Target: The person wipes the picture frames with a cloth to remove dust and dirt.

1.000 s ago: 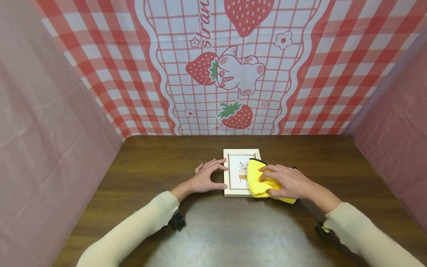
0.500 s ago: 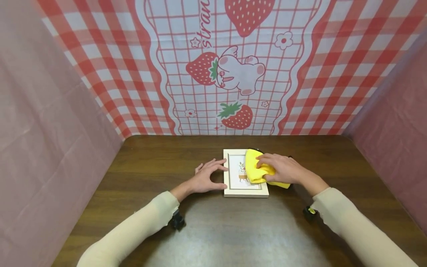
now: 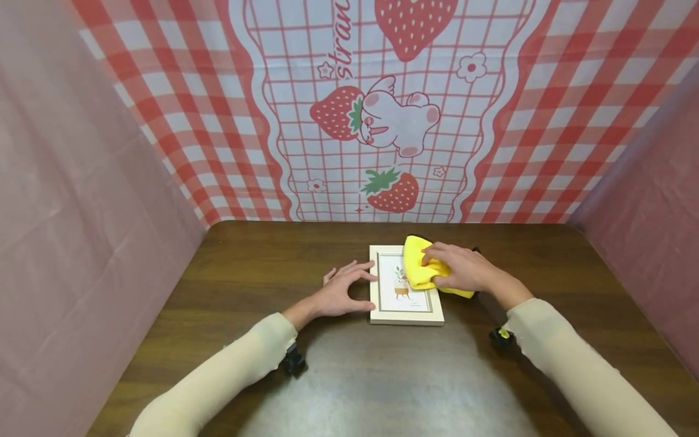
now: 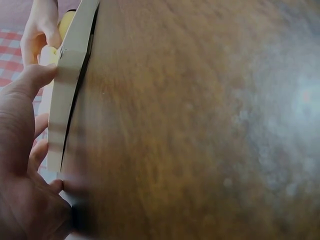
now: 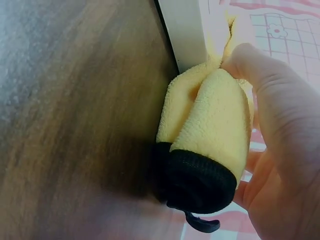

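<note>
A cream picture frame lies flat on the brown table, showing a drawing of a potted plant. Against its left bar rest the spread fingertips and thumb of my left hand; the left wrist view also shows that thumb touching the frame's side. My right hand grips a bunched yellow cloth over the frame's upper right part, covering that corner. In the right wrist view, the thumb pinches the folded cloth, whose black-trimmed end and small loop hang beside the frame.
The dark wooden table reaches back to a red-and-white checked cloth with strawberry prints. Pink fabric hangs along the left side, and more pink fabric along the right.
My right hand has moved the cloth away from me, from the frame's lower right to its upper right, uncovering the lower right corner. My left hand stays against the left bar.
</note>
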Demonstrator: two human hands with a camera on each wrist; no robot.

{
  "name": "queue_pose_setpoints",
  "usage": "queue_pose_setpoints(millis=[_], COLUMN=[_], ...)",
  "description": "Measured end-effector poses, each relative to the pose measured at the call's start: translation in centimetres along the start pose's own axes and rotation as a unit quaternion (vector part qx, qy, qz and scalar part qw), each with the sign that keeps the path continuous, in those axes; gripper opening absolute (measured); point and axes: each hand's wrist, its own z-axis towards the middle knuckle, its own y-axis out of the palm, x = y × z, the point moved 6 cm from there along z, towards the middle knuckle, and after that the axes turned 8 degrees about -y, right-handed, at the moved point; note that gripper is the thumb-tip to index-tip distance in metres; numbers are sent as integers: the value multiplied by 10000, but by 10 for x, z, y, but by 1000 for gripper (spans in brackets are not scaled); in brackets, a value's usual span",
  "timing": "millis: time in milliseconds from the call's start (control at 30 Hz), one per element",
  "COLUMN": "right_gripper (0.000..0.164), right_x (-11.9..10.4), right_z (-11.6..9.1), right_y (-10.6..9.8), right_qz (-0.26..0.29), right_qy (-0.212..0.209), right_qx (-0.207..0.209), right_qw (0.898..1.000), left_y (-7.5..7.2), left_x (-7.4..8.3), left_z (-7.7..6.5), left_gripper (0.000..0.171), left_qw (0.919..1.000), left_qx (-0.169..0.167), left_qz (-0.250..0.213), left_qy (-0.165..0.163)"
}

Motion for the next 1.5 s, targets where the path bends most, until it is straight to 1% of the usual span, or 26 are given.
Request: queue_pose_setpoints(millis=[367, 733, 967, 1200, 1267, 1367, 1433, 1500], right_gripper=[37, 35, 36, 37, 42, 55, 60, 58], right_x=[-8, -33, -50, -60, -60, -59, -59, -59], right_z=[-8, -32, -48, -59, -61, -64, -66, -67], right_y=[0, 5, 6, 6, 7, 8, 8, 8], right_qz=[-51, -119, -216, -292, -260, -252, -315, -403], right_qy=[-29, -266, -378, -498, -466, -372, -417, -535], right_qx=[6, 6, 7, 31, -14, -181, -250, -228], right_qw=[10000, 9996, 9991, 9983, 9986, 9988, 9983, 9975], left_y=[0, -1, -1, -2, -2, -1, 0, 0], left_x=[2, 2, 2, 2, 3, 3, 2, 2], left_z=[-1, -1, -1, -3, -3, -3, -2, -2], left_gripper=[58, 59, 59, 59, 59, 59, 59, 59], left_qw=[9999, 9998, 9999, 9999, 9999, 9999, 9999, 9999], left_qx=[-23, 16, -3, 23, 16, -24, -41, -51], left_qz=[-36, -83, -22, -33, -12, -6, -2, -3], left_qy=[123, 196, 171, 142, 151, 167, 153, 151])
